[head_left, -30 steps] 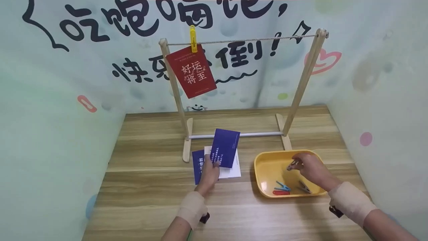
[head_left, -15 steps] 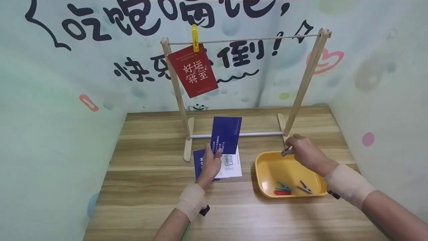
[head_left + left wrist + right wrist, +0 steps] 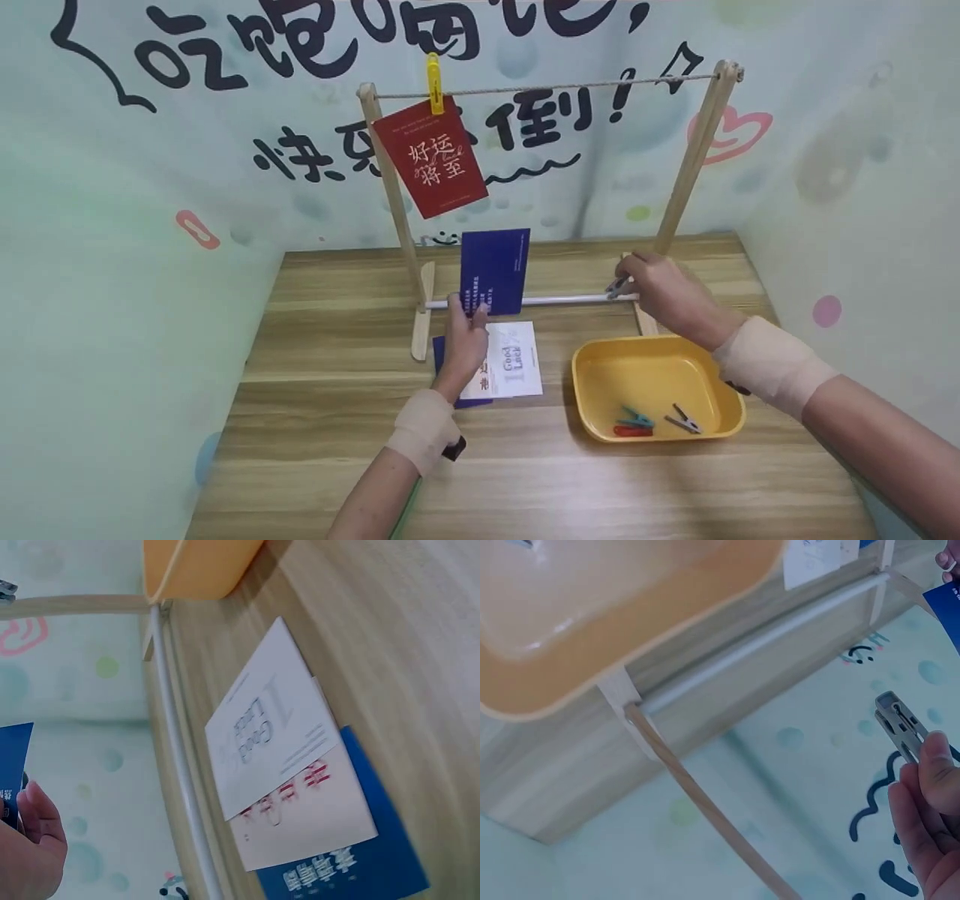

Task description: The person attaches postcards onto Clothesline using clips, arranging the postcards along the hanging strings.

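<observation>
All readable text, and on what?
"好运将至": red paper card; small print unreadable.
"Good Luck": topmost white paper card; fainter print unclear.
"吃饱…": pale printed back wall; rest cropped.
"快…倒!": same wall; middle partly covered.
Blurred: red characters, cream paper card beneath the white one.
Too small: white print on held navy paper card.
Partly covered, illegible: lowest navy paper card.

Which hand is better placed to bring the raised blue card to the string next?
Likely the left hand: it holds that blue card, while the right hand pinches a gray clothespin.
</observation>
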`<action>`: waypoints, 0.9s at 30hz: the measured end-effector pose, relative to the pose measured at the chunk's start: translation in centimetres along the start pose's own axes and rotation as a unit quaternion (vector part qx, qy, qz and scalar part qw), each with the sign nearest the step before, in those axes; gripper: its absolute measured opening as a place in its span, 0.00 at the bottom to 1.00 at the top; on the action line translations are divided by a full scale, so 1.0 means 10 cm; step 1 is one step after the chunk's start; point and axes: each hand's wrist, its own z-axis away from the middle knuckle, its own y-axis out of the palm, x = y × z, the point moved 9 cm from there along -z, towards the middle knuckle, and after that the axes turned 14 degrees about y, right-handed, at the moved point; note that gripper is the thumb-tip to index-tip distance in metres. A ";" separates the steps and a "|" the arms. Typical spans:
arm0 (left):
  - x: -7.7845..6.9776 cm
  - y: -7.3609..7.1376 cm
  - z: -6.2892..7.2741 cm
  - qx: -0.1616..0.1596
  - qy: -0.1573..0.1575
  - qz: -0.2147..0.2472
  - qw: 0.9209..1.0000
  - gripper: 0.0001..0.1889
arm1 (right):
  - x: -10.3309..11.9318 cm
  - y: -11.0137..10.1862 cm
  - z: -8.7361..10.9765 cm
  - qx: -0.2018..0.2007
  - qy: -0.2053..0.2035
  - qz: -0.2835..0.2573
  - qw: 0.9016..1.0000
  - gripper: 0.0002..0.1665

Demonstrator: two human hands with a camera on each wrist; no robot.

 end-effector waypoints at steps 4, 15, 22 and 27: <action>-0.11 -0.04 -0.13 0.003 0.013 0.020 1.000 0.13 | 0.15 -0.12 -0.17 -0.021 -0.027 0.012 0.999 0.08; -0.33 -0.05 -0.37 0.005 0.024 0.023 0.999 0.15 | 0.53 -0.35 -0.66 0.026 -0.010 0.051 0.998 0.09; -0.49 -0.06 -0.50 -0.007 0.024 0.039 0.999 0.16 | 0.80 -0.57 -0.91 -0.003 -0.036 0.052 0.998 0.06; -0.62 -0.10 -0.62 -0.012 0.031 0.046 0.998 0.14 | 0.94 -0.69 -1.10 -0.011 -0.040 0.052 0.998 0.04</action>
